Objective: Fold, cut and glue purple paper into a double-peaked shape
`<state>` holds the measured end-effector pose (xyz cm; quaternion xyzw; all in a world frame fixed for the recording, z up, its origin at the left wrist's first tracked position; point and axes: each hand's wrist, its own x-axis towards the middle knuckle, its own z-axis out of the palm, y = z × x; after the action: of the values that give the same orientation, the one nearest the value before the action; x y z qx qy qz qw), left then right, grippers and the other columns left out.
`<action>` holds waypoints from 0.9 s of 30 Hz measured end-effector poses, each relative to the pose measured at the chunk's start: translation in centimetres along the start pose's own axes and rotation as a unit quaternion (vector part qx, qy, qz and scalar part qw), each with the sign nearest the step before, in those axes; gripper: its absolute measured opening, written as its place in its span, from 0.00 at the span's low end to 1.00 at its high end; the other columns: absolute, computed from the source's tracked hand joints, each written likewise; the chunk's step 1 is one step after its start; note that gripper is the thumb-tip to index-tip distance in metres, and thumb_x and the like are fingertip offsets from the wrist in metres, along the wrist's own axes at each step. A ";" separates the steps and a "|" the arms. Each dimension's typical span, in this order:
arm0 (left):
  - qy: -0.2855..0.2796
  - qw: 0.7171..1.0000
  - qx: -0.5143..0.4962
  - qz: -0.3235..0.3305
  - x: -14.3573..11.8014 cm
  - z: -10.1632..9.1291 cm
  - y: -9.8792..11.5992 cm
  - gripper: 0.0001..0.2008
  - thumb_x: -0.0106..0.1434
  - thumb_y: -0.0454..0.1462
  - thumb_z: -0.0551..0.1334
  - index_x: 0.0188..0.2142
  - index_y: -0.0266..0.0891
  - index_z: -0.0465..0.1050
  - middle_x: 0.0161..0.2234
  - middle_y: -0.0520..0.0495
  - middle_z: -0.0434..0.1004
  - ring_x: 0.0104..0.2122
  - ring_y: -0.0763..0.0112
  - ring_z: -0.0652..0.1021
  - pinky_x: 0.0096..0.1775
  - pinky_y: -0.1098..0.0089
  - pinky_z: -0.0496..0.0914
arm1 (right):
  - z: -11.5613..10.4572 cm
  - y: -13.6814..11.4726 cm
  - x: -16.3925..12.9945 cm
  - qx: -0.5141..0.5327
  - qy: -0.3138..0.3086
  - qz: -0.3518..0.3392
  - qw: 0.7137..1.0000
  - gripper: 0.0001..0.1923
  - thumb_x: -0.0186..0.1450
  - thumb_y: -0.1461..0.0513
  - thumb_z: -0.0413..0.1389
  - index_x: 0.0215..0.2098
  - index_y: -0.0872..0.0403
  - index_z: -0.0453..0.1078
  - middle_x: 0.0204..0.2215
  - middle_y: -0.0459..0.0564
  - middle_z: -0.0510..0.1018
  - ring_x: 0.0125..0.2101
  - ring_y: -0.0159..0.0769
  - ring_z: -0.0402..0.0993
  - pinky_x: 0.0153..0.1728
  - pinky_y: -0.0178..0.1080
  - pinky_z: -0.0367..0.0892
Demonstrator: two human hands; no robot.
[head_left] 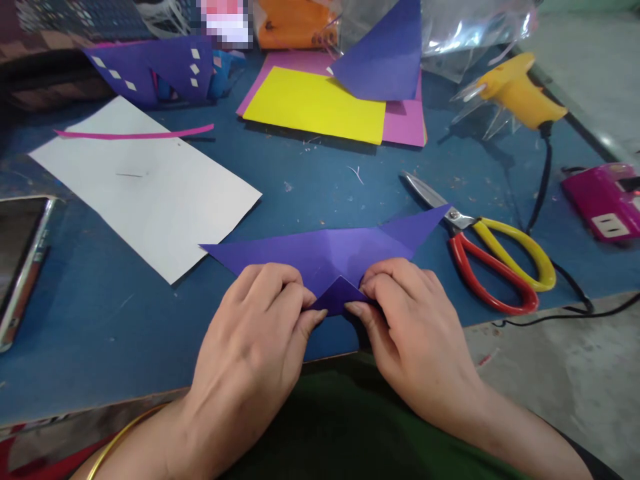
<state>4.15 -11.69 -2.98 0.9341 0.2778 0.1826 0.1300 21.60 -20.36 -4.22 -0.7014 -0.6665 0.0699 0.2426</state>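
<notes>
Purple paper (325,250) runs side to side by the near edge of the desk (310,180), mostly just past the fingers (290,293). Left hand (255,327) and right hand (415,327) pinch it, either side of its fold (340,295).

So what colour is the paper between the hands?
The folded paper is purple; head view.

On the worktop (315,177), the scissors (461,221) lie right of the folded paper (325,253), with the glue gun (525,93) behind the scissors.
</notes>
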 end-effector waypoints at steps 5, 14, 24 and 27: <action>-0.001 0.999 -0.029 -0.040 0.0 0.1 -0.1 0.07 0.69 0.33 0.58 0.33 0.38 0.69 0.37 0.45 0.71 0.37 0.62 0.72 0.39 0.60 0.69 | -0.1 -0.1 0.2 -0.010 -0.003 0.002 1.000 0.07 0.72 0.63 0.52 0.35 0.55 0.66 0.37 0.53 0.73 0.34 0.40 0.67 0.35 0.45 0.62; 0.002 0.996 -0.022 -0.089 0.0 0.1 0.0 0.10 0.68 0.34 0.60 0.30 0.41 0.62 0.34 0.47 0.69 0.37 0.63 0.72 0.37 0.61 0.67 | -0.1 0.2 0.4 0.010 0.013 0.014 1.000 0.09 0.69 0.63 0.56 0.32 0.52 0.61 0.35 0.50 0.71 0.34 0.38 0.69 0.32 0.42 0.62; 0.015 0.994 0.052 0.096 -0.8 0.6 -0.3 0.15 0.68 0.28 0.57 0.52 0.40 0.73 0.52 0.45 0.79 0.50 0.58 0.76 0.50 0.58 0.72 | 0.0 0.3 0.3 0.010 0.007 0.022 1.000 0.07 0.68 0.64 0.56 0.34 0.52 0.61 0.36 0.51 0.70 0.34 0.41 0.68 0.34 0.44 0.64; -0.016 0.984 0.081 0.156 -1.3 0.5 -0.5 0.19 0.68 0.27 0.56 0.57 0.33 0.72 0.57 0.44 0.77 0.55 0.55 0.75 0.55 0.55 0.70 | 0.2 0.3 0.2 0.034 0.026 0.028 0.999 0.04 0.67 0.66 0.55 0.37 0.54 0.63 0.38 0.52 0.70 0.36 0.40 0.69 0.35 0.44 0.66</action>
<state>3.13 -12.05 -3.94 0.9762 0.1408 0.1622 0.0285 21.75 -20.14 -4.48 -0.7126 -0.6373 0.0817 0.2816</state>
